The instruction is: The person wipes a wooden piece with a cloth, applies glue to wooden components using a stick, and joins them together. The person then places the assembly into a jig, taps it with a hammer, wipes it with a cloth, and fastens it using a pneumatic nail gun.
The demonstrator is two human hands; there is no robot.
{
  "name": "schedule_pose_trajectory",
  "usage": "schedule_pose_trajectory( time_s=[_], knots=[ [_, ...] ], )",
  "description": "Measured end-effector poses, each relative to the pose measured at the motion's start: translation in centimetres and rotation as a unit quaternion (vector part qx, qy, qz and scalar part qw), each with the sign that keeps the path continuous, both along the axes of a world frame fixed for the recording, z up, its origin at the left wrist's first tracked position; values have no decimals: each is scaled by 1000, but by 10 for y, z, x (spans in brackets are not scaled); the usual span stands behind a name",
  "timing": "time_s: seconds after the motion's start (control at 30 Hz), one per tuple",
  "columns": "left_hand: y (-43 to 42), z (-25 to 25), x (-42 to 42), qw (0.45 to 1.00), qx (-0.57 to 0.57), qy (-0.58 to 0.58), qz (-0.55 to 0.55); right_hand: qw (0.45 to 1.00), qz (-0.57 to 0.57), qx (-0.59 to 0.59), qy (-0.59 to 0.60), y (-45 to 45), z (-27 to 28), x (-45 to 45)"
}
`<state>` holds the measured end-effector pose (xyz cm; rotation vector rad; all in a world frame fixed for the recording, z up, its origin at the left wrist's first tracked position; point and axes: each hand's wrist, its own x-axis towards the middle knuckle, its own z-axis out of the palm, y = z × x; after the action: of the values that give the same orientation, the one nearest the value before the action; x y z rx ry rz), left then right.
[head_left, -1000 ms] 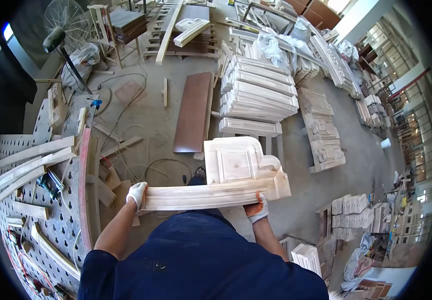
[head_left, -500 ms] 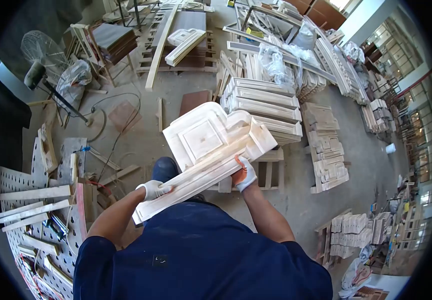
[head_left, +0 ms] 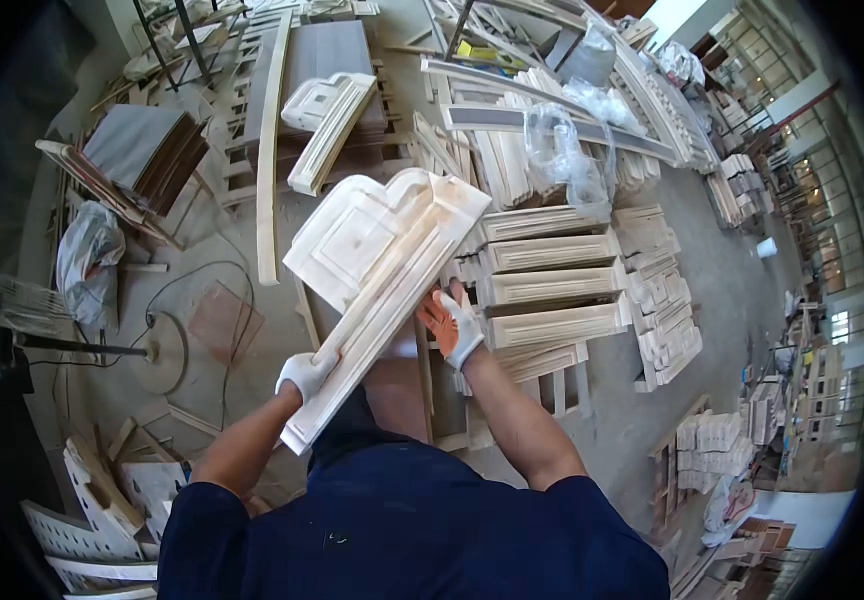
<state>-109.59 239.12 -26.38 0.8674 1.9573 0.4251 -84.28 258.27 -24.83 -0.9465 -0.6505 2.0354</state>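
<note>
A pale carved wooden panel (head_left: pixel 347 245) with a long moulded rail along one side is held tilted in front of my body. My left hand (head_left: pixel 304 377), in a white glove, is closed around the rail near its lower end. Beside the rail's right edge is my right hand (head_left: pixel 454 328), in a white glove with an orange palm. Its fingers are spread and their tips come close to the panel; whether they touch it I cannot tell. A stack of similar moulded panels (head_left: pixel 552 285) stands just beyond the right hand.
Ahead, a similar carved panel (head_left: pixel 337 125) lies on a stack of brown boards (head_left: pixel 327 50) by a long wooden strip (head_left: pixel 272 150). A pedestal fan's round base (head_left: pixel 160 352) and a cable are on the left floor. More carved pieces (head_left: pixel 664 325) lie to the right.
The panel has swung further upright and left. My right hand has come off its grip on the rail, fingers spreading; my left hand keeps hold. The view has turned and moved forward.
</note>
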Motion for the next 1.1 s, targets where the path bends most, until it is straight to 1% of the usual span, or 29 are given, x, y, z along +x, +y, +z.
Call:
schedule_pose_trajectory(
  time_s=[0.03, 0.1, 0.17, 0.23, 0.3, 0.33, 0.37, 0.43, 0.5, 0.6, 0.7, 0.73, 0.77, 0.83, 0.87, 0.93, 1.03, 1.1],
  knots=[
    [30, 18, -22, 999, -25, -38, 20, 998, -8, -54, -33, -8, -13, -11],
    [88, -9, -77, 999, -48, 13, 4, 984, 25, -173, -39, -17, -26, -21],
    [145, -38, -125, 998, -38, 36, 25, 967, 44, -242, -68, -29, -50, -14],
    [204, -57, -163, 996, -40, 63, 43, 958, 0, -258, -128, -49, -59, 0],
    [268, -85, -204, 993, -56, 99, 42, 934, -2, -355, -37, -63, -89, 44],
    [298, -106, -223, 991, -55, 113, 39, 926, -47, -358, -110, -75, -92, 56],
    [325, -110, -236, 990, -50, 121, 52, 911, -92, -358, -183, -88, -91, 66],
    [375, -130, -261, 988, -66, 124, 60, 885, -115, -381, -242, -112, -92, 92],
    [414, -147, -276, 984, -72, 138, 83, 855, -161, -411, -274, -126, -78, 97],
    [458, -178, -294, 983, -80, 135, 96, 829, -187, -449, -275, -150, -70, 99],
    [492, -198, -309, 982, -83, 137, 99, 815, -160, -482, -281, -166, -71, 96],
    [504, -208, -314, 983, -69, 137, 100, 824, -146, -477, -269, -163, -67, 85],
    [514, -219, -321, 984, -56, 138, 101, 845, -139, -481, -187, -167, -74, 90],
    [533, -235, -331, 985, -65, 127, 96, 873, -119, -474, -15, -165, -85, 90],
    [542, -243, -334, 985, -61, 129, 97, 864, -121, -484, -67, -166, -90, 90],
    [554, -249, -339, 984, -61, 134, 97, 837, -121, -505, -172, -132, -66, 53],
    [568, -254, -349, 982, -53, 141, 110, 798, -144, -516, -275, -94, -42, 15],
    [571, -248, -354, 978, -44, 179, 98, 825, -145, -513, -187, -119, -61, 49]
  ],
)
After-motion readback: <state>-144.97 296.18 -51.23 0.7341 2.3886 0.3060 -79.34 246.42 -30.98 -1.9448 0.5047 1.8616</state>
